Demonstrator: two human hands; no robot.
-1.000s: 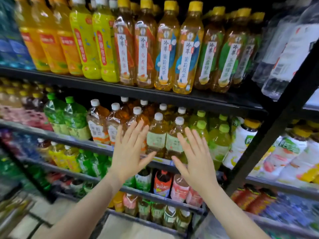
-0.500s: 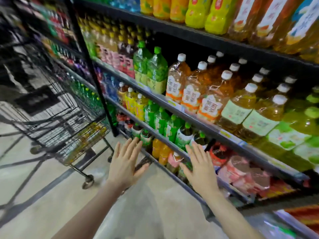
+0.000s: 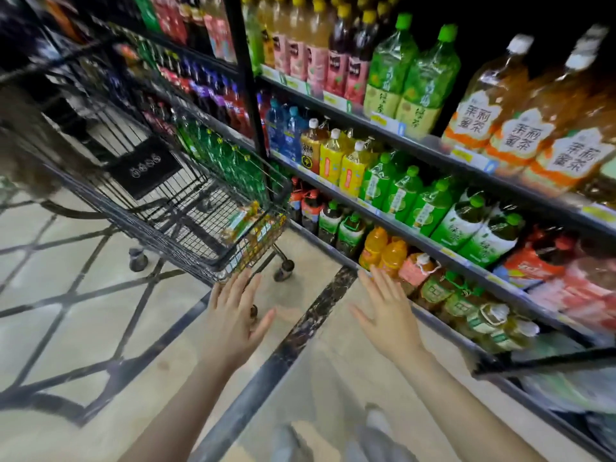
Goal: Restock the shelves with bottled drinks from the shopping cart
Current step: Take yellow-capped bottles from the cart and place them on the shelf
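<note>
Both hands are hanging spread wide and gripping nothing: the left hand [image 3: 233, 316] is sitting just short of the shopping cart [image 3: 173, 208], whose bottled drinks [image 3: 248, 228] are lying in its basket just beyond the fingertips. The right hand [image 3: 388, 316] is hovering beside the shelves [image 3: 430, 243], with orange bottles [image 3: 383, 251] just past its fingers.

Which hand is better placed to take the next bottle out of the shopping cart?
Probably the left hand: open and empty, it is just below the shopping cart corner where the bottles lie. The right hand, also empty, is nearer the shelves.
</note>
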